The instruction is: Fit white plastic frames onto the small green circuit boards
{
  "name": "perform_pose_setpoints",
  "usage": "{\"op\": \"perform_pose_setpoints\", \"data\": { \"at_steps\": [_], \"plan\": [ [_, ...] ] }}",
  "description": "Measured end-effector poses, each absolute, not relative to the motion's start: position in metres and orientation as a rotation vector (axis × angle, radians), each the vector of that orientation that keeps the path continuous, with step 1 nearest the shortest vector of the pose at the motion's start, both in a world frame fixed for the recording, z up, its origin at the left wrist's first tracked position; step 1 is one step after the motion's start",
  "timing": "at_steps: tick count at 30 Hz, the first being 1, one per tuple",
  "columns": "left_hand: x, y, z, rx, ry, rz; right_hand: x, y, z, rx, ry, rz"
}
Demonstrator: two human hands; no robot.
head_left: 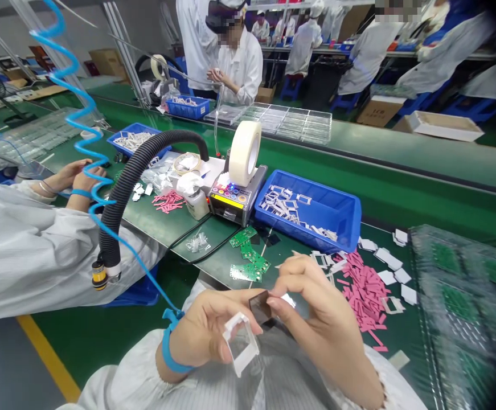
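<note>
Low in front of my body, my left hand pinches a small white plastic frame between thumb and fingers, tilted, its window facing me. A blue wrist strap with a coiled blue cord circles that wrist. My right hand grips a small dark square panel by its edge between thumb and index finger. The panel is just above the frame, close to my left fingers; whether they touch it I cannot tell. Just beyond my hands lie green circuit boards and pink strips.
A blue bin of white frames stands behind my hands, beside a tape dispenser bearing a tape roll. White pads and clear trays lie at right. A black hose arches at left, near a co-worker's sleeve.
</note>
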State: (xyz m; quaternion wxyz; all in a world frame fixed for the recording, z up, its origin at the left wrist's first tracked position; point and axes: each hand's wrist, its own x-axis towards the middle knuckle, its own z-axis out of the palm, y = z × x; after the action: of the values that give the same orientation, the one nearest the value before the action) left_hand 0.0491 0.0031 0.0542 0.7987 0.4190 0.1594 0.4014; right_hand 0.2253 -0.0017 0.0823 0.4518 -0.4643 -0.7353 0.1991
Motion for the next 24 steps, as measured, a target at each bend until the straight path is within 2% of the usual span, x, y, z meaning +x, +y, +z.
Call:
{"op": "perform_pose_setpoints", "data": {
  "at_steps": [4, 19, 24],
  "plan": [
    [0.045, 0.003, 0.053, 1.118, 0.35, 0.852, 0.226, -0.004, 0.086, -1.186, -1.902, 0.338],
    [0.047, 0.007, 0.049, 1.133, 0.403, 0.794, 0.226, -0.004, 0.076, -1.24, -2.052, 0.27],
    [0.05, 0.01, 0.034, 0.653, 0.399, 0.85, 0.235, -0.015, 0.072, -1.243, -2.099, 0.586]
  ]
}}
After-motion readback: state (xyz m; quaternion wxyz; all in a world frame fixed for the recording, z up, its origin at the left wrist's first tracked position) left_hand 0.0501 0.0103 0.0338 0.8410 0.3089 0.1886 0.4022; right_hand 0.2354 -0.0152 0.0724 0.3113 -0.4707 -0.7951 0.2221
